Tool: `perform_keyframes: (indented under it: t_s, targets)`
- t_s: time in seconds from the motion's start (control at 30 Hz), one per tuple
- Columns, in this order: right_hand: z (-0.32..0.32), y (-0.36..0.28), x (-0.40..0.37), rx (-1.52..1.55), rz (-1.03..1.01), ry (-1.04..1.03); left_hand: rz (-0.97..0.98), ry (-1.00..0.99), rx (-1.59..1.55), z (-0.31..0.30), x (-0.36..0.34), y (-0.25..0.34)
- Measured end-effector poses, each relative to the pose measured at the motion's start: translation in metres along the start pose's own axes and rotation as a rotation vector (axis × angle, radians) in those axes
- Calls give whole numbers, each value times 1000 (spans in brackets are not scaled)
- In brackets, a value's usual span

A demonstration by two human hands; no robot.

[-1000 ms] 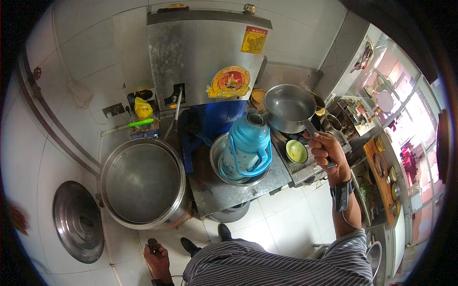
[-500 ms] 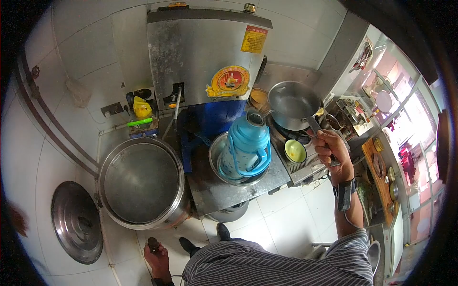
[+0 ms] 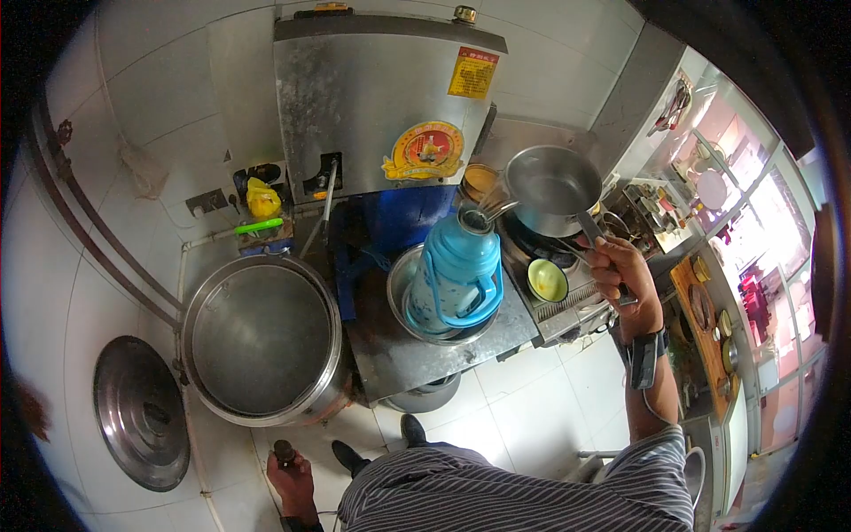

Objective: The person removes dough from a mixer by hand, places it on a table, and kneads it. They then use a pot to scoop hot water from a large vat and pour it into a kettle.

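Note:
My right hand (image 3: 616,266) is wrapped round the handle of a grey saucepan (image 3: 554,191), held up over the stove side and tilted left. A shiny streak, seemingly water, runs from the pan's left edge to the mouth of a light-blue thermos flask (image 3: 456,266). The flask stands upright, uncapped, in a metal basin (image 3: 399,297) on a steel table (image 3: 381,368). Low at the left, my left hand (image 3: 291,488) is closed on a dark brown stopper (image 3: 284,452), well away from the flask.
A large steel pot (image 3: 332,355) stands left of the table, its dark lid (image 3: 142,412) leaning on the wall. Behind rises a steel boiler (image 3: 355,106) with a tap. A yellow-green bowl (image 3: 548,280) sits on the stove. Shelves line the right.
The saucepan and my right hand have shifted slightly right, and the pan is tipped a little more toward the flask. The streak at the flask's mouth is plainer. My left hand stays put.

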State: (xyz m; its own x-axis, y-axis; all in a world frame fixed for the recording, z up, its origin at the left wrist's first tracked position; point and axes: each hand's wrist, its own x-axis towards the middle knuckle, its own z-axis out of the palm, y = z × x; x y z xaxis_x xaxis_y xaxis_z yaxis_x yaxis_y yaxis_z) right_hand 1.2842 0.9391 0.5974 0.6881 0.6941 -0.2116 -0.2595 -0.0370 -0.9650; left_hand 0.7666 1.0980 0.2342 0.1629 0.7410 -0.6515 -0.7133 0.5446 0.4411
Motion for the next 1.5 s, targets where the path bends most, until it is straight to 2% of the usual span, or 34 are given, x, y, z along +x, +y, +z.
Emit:
perform_keyframes:
  t_s: [0.3,0.37,1.07,1.5]
  targets:
    - [2,-5,-2,6,-17,3,-5,15,13,7,-1,0]
    - [3,-6,-1,3,-15,3,-34,85,-10,9,0,0]
    - [4,-11,3,-68,-37,8,-32,-16,5,-2,7,3]
    - [12,-15,-2,-111,-53,59,-52,50,-17,10,5,5]
